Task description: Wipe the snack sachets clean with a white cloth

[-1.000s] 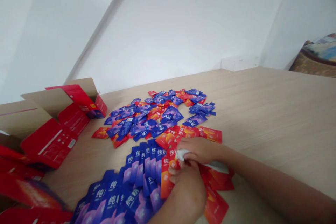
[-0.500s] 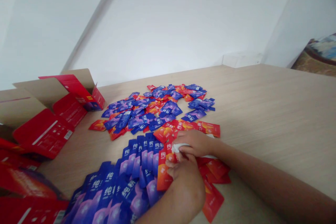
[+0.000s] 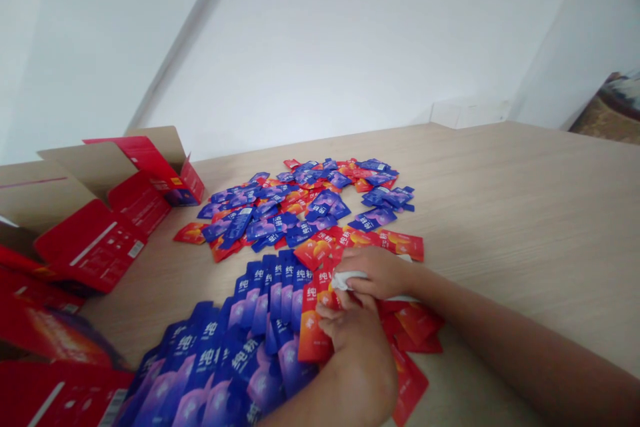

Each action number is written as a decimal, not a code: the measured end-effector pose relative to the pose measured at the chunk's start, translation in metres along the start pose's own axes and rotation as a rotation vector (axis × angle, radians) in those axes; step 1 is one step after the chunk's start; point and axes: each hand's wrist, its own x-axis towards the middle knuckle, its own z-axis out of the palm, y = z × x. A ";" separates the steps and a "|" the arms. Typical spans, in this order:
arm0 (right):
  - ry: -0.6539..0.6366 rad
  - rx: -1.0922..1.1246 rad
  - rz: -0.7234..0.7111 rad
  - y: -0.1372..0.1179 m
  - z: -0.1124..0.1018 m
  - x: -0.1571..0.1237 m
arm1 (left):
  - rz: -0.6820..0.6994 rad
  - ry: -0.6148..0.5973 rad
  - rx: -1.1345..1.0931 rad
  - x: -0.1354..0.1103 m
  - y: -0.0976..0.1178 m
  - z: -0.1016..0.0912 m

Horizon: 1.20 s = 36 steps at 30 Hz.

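My right hand (image 3: 373,271) is closed on a crumpled white tissue (image 3: 350,278), pressed down over the red sachets. Just below it, my left hand (image 3: 353,325) rests with its fingers apart on a red sachet (image 3: 314,333) with an orange print, close to the tissue. More red sachets (image 3: 413,373) stick out from under my right forearm, partly covered. To the left, overlapping rows of blue-purple sachets (image 3: 260,300) lie face up and run toward the near edge, partly behind my left forearm.
A loose heap of mixed blue and red sachets (image 3: 280,213) spreads across the wooden table (image 3: 500,200) farther back. Opened red cardboard boxes (image 3: 95,243) stand along the left side. Behind the table is a white wall (image 3: 350,47) with a white box-shaped fixture (image 3: 470,113).
The whole view has shifted slightly, so everything appears a little to the right. Both hands stay at the same spot on the red sachets, the tissue still in my right hand.
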 end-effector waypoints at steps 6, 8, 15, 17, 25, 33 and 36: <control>0.093 -0.116 0.250 0.009 0.013 0.002 | 0.002 0.039 -0.032 0.001 0.001 0.003; 0.109 -0.100 0.238 0.009 0.010 0.001 | -0.004 0.059 -0.030 -0.001 0.001 0.003; -0.009 0.064 -0.016 0.000 -0.003 -0.001 | -0.004 0.064 0.034 -0.006 0.004 0.002; -0.027 0.015 0.010 0.003 0.002 -0.001 | -0.019 0.045 0.036 -0.007 0.004 -0.001; 0.060 -0.089 0.153 -0.005 -0.002 0.000 | -0.047 0.086 -0.093 -0.008 0.007 0.001; -0.036 -0.021 0.055 -0.008 0.002 0.002 | -0.080 0.082 -0.103 -0.007 0.010 0.008; -0.012 -0.051 0.135 -0.001 0.005 0.001 | -0.083 0.088 -0.094 -0.007 0.009 0.006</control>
